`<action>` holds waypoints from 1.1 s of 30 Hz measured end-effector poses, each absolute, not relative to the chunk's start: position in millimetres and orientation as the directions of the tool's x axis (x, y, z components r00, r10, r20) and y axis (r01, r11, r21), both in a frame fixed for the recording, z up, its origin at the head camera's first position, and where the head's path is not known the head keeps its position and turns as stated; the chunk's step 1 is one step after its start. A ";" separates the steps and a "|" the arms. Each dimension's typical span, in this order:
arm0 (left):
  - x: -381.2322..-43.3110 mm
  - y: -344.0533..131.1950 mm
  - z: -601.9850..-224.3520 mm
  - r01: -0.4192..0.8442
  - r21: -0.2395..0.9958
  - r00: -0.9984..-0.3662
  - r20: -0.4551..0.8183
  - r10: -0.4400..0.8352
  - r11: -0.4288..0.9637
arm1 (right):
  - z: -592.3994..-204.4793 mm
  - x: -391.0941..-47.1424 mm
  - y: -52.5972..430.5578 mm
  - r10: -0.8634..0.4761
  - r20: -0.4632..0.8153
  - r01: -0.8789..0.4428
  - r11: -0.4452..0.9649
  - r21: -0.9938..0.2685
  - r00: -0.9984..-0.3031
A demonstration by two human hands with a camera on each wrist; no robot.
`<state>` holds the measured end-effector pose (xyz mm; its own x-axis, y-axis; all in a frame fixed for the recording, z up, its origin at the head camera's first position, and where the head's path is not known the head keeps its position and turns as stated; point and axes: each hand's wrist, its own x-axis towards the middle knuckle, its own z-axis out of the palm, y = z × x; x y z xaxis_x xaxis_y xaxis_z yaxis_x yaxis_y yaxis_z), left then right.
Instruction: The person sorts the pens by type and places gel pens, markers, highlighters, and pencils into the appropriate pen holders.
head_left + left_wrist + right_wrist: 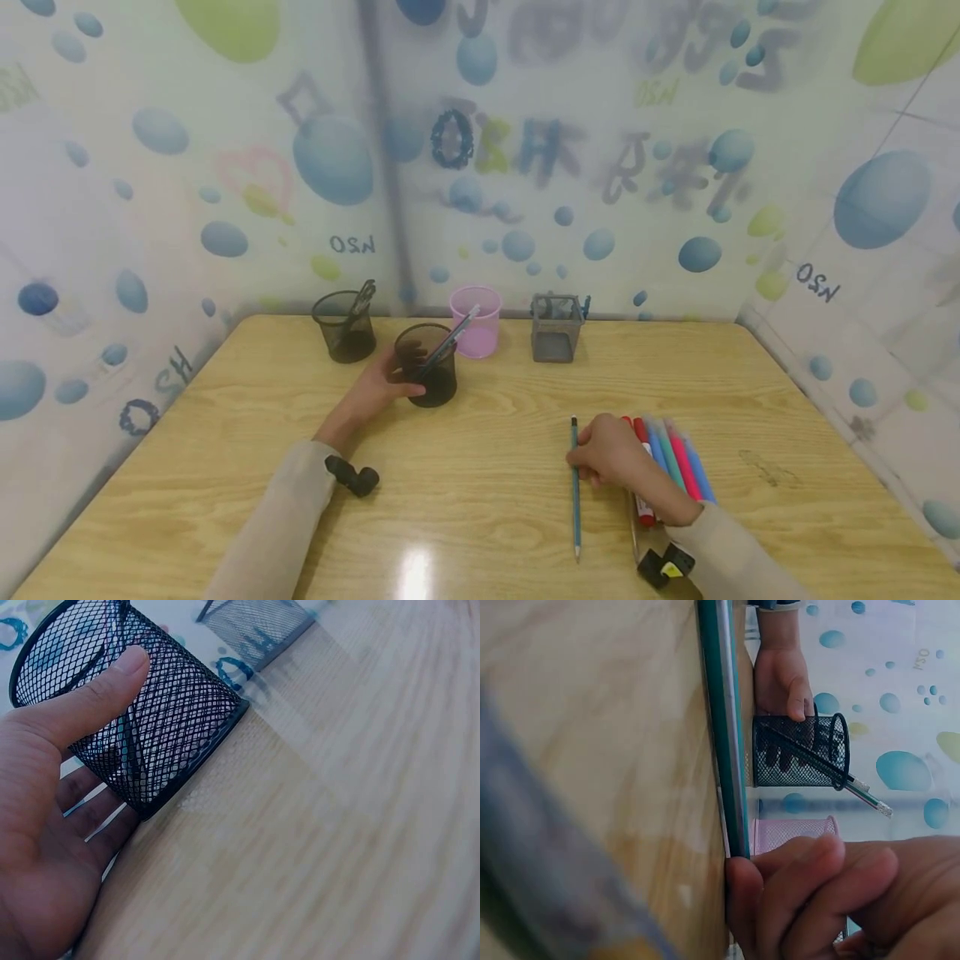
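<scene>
blue-green pencil (576, 517) on right half of desk (465, 467), just left of the markers (684, 462); long axis runs near edge to far edge, pale tip toward near edge, dark end toward far edge. right hand (613, 454) pinches it on its far half, thumb and finger brought together on the barrel, probably for a sure hold; can't tell if it's off the surface. left hand (371, 392) spread to cup width, thumb on one side, fingers behind, gripping upright black mesh cup (435, 387), likely to steady it; pencils inside (450, 339) lean toward right edge. markers side by side, likely for easy reach. pink cup (483, 332), second black cup (341, 337), grey square holder (553, 346) by far edge.
</scene>
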<state>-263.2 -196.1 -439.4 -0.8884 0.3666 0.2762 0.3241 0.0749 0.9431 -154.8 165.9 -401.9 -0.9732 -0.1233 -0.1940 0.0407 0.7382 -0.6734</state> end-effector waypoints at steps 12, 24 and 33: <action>-260.4 -196.4 -439.3 0.330 0.938 -0.891 0.274 0.361 0.103 | -402.7 -161.6 169.4 -0.130 -0.230 0.080 0.686 -0.723 -0.964; -267.0 -199.9 -443.7 0.341 0.933 -0.890 0.282 0.358 0.112 | -371.1 -169.3 179.9 -0.140 -0.188 0.108 0.447 -0.888 -0.972; -266.4 -200.3 -445.8 0.361 0.924 -0.883 0.298 0.362 0.121 | -332.8 -178.8 178.7 -0.078 -0.075 0.046 0.323 -0.945 -0.994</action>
